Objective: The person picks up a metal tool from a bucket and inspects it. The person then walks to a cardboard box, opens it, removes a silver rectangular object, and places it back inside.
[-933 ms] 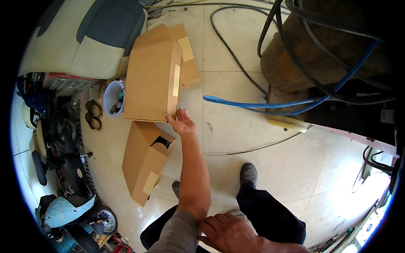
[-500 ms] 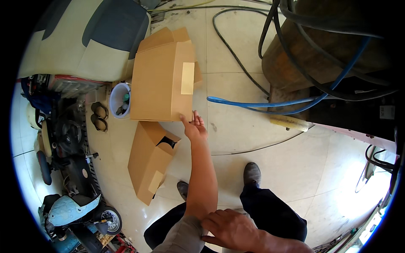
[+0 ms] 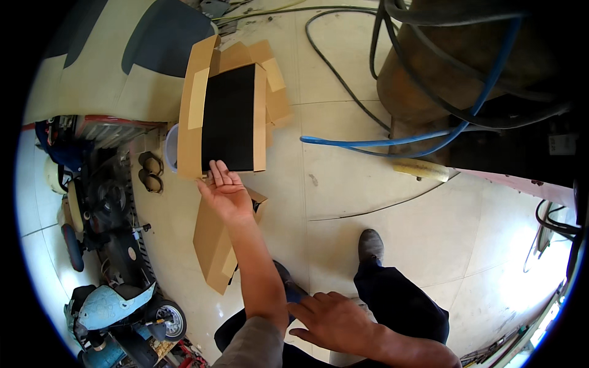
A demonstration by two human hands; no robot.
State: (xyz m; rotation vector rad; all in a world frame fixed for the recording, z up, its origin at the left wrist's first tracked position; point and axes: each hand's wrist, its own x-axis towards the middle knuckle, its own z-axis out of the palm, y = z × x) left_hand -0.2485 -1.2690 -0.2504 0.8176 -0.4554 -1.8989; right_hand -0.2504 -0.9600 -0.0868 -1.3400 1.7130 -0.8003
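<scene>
Cardboard box (image 3: 260, 116): just beside the pale bucket (image 3: 172, 150), its black face (image 3: 229, 116) showing, lining or contents unclear
Left hand (image 3: 227, 196): palm up at the box's near edge, fingers apart; whether they grip the cardboard cannot be told
Right hand (image 3: 334, 322): beside the left forearm (image 3: 257, 273), fingers loosely extended, nothing seen in them
Second box (image 3: 213, 245): on the first one's near side
Progress: black face exposed, nothing seen lifted out; what remains cannot be told
</scene>
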